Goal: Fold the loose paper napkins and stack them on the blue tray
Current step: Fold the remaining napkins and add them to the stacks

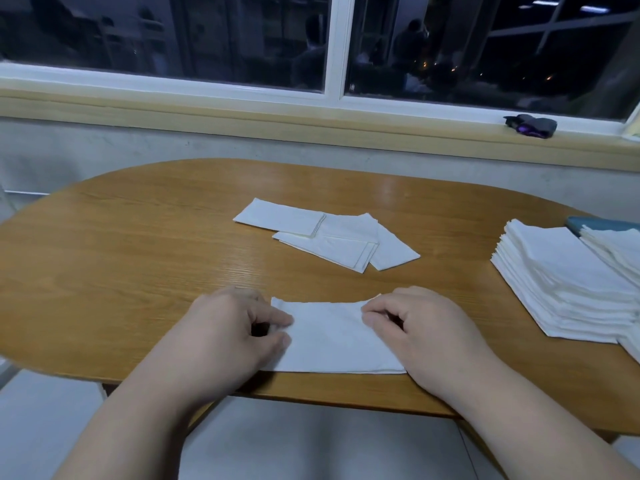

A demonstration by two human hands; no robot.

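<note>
One napkin (329,341) on counter (138,271): my left hand (225,327) at its left end, right hand (426,330) at its right, palms down, both grips pinching it.

A plain workroom or canteen: an oval wooden table (138,237) stands just below a white-framed window (334,46) with a wooden sill (242,116).

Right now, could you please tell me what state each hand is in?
Left hand: closed, pinching the left end of the paper napkin at the table's near edge.
Right hand: closed, pinching the same napkin's right end.
</note>
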